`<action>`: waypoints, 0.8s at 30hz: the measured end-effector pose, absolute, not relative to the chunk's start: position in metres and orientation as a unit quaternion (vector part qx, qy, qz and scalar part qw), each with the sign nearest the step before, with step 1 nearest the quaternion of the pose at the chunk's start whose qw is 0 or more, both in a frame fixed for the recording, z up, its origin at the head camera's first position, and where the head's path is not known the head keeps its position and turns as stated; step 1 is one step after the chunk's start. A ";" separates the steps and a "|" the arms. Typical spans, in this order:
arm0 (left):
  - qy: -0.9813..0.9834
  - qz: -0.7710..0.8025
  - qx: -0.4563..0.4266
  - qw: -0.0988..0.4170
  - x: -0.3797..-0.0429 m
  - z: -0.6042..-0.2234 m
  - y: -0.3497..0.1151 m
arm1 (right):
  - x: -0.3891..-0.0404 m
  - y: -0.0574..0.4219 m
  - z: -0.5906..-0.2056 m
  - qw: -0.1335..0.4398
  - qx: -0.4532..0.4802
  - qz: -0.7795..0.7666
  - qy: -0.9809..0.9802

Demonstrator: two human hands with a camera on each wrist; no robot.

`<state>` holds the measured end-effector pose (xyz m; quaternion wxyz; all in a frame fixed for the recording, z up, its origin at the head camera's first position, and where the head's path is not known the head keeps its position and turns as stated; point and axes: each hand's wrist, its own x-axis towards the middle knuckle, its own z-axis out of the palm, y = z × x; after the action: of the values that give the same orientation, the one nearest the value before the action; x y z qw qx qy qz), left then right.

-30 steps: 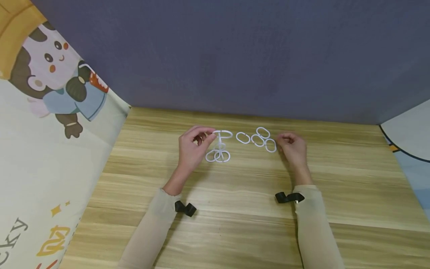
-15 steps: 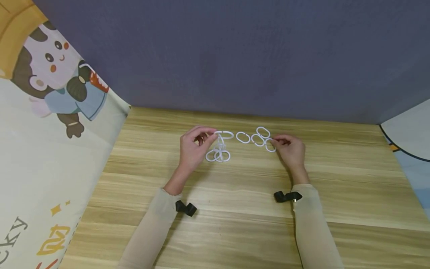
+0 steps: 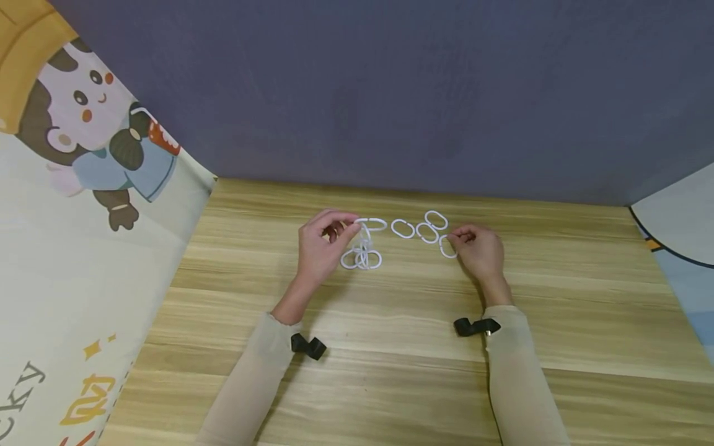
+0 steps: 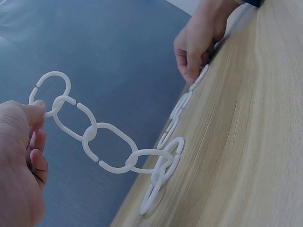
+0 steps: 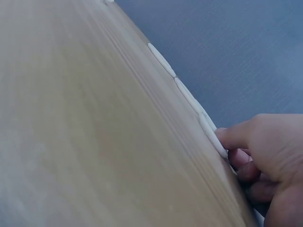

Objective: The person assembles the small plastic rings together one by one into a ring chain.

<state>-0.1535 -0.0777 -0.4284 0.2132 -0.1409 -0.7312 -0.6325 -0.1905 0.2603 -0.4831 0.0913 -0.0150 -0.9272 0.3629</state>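
- The right hand (image 3: 481, 251) has just closed the last bit of space: a second ago its fingertips were just beside the rightmost loose link (image 3: 440, 245), and now thumb and forefinger pinch that white, gapped plastic link at its right edge.
- With that grip, the link sits slightly closer to the person than it did, its lower end turned a little away from its neighbour; it remains at or very near the desk (image 3: 390, 390).
- The left hand (image 3: 320, 244) shows little change: thumb and fingers pinch the raised end of the white link chain (image 4: 90, 134), whose joined pieces slope down to a lower end resting on the desk.
- Three other loose pieces lie where they were between the hands: a lone link (image 3: 392, 228) nearest the chain, then a middle link (image 3: 417, 231) and an upper link (image 3: 432, 211) close against each other. Whether those two are joined or merely touching, I cannot tell.
- For the work, this seems to matter because both hands are now engaged, one on the chain and one on a separate piece; that piece does not appear attached to the chain.
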 end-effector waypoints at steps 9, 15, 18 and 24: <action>-0.731 -0.633 -0.141 0.212 -0.153 -0.428 -0.078 | -0.189 0.262 -0.477 0.061 -0.011 0.393 -0.918; -0.729 -0.634 -0.142 0.215 -0.153 -0.429 -0.078 | -0.190 0.261 -0.473 0.058 -0.005 0.518 -0.853; -0.729 -0.634 -0.143 0.215 -0.154 -0.429 -0.078 | -0.189 0.258 -0.467 0.060 -0.005 0.551 -0.832; -0.729 -0.635 -0.143 0.212 -0.153 -0.429 -0.078 | -0.189 0.246 -0.451 0.070 0.020 0.606 -0.792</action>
<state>-0.1530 -0.0783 -0.4290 0.2119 -0.1429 -0.7288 -0.6352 -0.1887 0.2455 -0.4506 0.0701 0.0196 -0.7918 0.6064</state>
